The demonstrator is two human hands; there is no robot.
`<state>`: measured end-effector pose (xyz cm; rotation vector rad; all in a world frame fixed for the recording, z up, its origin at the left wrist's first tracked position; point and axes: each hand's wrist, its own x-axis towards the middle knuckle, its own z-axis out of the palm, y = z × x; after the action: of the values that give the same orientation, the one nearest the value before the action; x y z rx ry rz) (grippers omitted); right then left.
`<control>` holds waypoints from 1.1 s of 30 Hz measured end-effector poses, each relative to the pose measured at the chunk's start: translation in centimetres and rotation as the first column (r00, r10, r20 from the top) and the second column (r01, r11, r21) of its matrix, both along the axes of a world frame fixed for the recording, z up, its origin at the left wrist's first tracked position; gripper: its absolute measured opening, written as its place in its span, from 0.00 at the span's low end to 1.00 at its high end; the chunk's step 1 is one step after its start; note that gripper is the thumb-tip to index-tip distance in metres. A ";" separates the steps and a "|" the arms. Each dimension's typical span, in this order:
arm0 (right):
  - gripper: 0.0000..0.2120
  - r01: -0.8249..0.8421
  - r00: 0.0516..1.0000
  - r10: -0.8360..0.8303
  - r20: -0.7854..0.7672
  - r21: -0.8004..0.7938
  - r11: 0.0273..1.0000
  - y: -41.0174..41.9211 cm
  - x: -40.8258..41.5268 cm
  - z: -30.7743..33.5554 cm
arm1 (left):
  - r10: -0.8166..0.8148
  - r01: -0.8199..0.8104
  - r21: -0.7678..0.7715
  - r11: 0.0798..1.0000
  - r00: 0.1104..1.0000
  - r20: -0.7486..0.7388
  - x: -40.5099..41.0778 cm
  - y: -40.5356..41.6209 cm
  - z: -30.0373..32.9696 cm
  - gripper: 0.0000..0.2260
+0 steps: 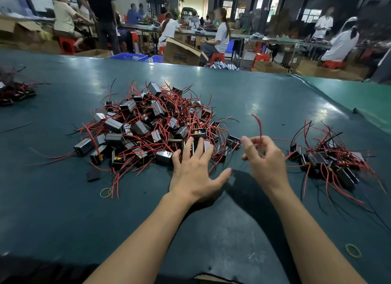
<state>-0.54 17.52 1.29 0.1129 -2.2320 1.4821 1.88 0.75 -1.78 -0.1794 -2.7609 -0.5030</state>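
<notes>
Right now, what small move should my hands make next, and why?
Probably curl the left hand round one small box at the near edge of the big pile: its fingers lie spread and empty there, while the right hand pinches a red wire.

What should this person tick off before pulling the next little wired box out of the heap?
1. Is the left hand free? Ok: its fingers are straight and spread over the near edge of the big pile.
2. Is the right hand grip secure? Ok for the red wire standing up from its curled fingers. Whether it also holds a box: cannot tell.
3. Is one box singled out? Not ok: the wires in the pile cross and tangle.
4. Is there a spot for the held piece? Ok: the smaller pile lies just right of that hand.
5. Is a rubber band within reach? Ok: one lies on the table.
</notes>
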 end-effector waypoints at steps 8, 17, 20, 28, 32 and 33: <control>0.29 -0.377 0.926 0.359 0.114 0.248 0.893 0.4 0.1 -0.3 | -0.088 0.144 0.248 0.958 0.970 -0.226 0.6 -0.2 0.3 0.17; 0.14 -0.236 0.971 0.200 0.129 0.422 0.875 -1.2 0.5 -1.3 | 0.238 -0.066 0.464 0.884 0.916 -0.323 0.3 -0.9 0.8 0.15; 0.18 -0.145 0.988 0.126 0.095 0.238 0.960 -1.0 0.2 -0.6 | 0.226 -0.191 0.274 0.943 0.969 -0.103 -0.6 -0.9 0.4 0.22; 0.40 -0.165 0.935 0.317 0.160 -0.595 0.787 -0.5 0.3 0.3 | 0.237 -0.251 -0.071 0.965 0.958 -0.160 -1.9 -0.3 0.3 0.23; 0.42 -0.156 0.923 0.327 0.204 -0.580 0.800 -0.9 0.0 -0.6 | 0.178 -0.205 -0.071 0.976 0.943 -0.281 -2.6 -0.6 0.2 0.17; 0.42 -0.153 0.926 0.316 0.205 -0.561 0.814 -0.9 -0.1 -0.7 | 0.133 -0.160 -0.067 0.985 0.944 -0.301 -2.6 -0.6 0.2 0.15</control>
<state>-0.65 16.59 0.61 -0.0074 -1.9624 2.3481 -0.72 0.15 -1.62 -0.0628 -2.4808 -0.2857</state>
